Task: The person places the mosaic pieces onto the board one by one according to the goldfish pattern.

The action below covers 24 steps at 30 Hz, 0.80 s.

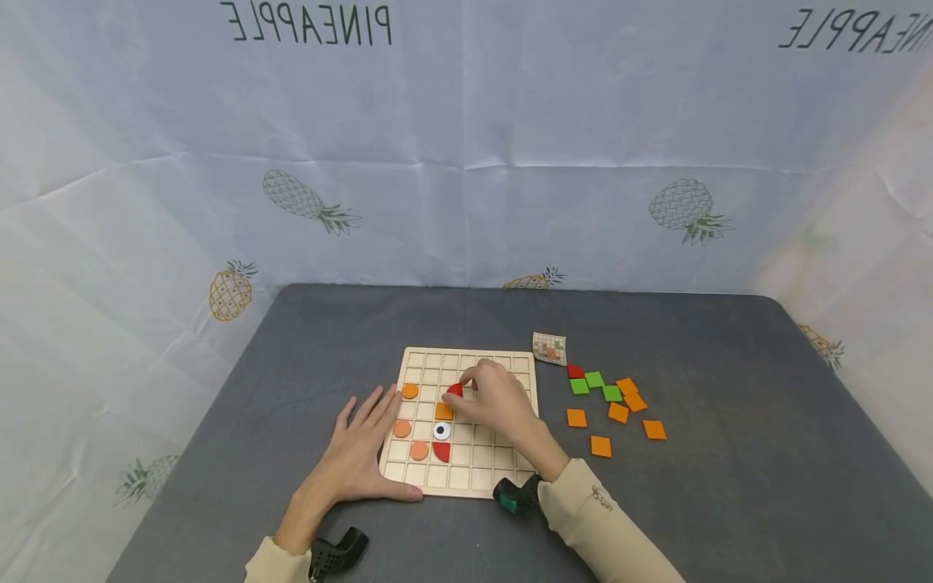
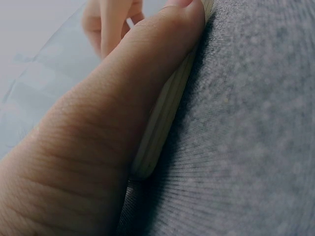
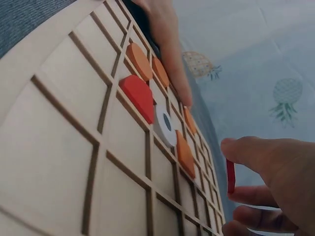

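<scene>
A wooden grid board (image 1: 484, 478) lies on the table with a few coloured pieces in its cells. My left hand (image 1: 360, 453) rests against its left side with fingers spread straight, the thumb along the front edge. Between thumb and fingertips, my right hand (image 1: 499, 397) pinches a red quarter-circle tile (image 3: 231, 176), held above the board. Just below that tile in the head view sits an orange square tile (image 1: 444, 411), then a white eye disc (image 1: 441, 431) and another red quarter-circle tile (image 1: 441, 452). Several orange discs (image 1: 402, 428) occupy cells near the left hand.
Right of the board lie several loose orange square tiles (image 1: 601, 446), a few green tiles (image 1: 579, 386) and a red tile (image 1: 575, 371). A small pattern card (image 1: 549, 348) is by the board's far right corner. Behind the grey table (image 1: 729, 486) hangs a pineapple-print cloth (image 1: 466, 162).
</scene>
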Each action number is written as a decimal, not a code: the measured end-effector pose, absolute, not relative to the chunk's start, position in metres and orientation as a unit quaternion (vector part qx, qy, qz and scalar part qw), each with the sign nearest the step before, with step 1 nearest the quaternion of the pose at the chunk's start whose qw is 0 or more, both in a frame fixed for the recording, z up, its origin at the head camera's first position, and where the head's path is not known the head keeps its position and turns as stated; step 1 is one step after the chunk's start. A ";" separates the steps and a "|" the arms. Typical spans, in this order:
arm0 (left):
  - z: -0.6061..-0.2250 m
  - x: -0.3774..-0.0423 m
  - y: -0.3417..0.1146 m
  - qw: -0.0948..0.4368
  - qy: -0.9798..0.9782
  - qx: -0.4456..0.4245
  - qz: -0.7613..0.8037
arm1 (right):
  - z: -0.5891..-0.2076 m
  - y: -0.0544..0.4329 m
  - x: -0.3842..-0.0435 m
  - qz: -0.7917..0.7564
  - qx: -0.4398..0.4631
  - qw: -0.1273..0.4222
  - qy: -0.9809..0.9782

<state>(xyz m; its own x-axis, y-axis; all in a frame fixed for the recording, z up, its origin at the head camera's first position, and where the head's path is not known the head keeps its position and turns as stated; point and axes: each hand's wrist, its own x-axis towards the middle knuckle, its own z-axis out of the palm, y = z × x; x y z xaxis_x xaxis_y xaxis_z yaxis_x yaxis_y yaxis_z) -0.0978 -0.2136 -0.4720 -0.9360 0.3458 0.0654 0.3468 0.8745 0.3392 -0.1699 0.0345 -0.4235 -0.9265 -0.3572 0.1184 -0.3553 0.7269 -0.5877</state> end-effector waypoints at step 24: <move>-0.473 -0.097 -0.214 0.008 -0.967 -0.183 -0.175 | -0.441 0.023 -0.174 -0.319 -0.205 -0.007 0.925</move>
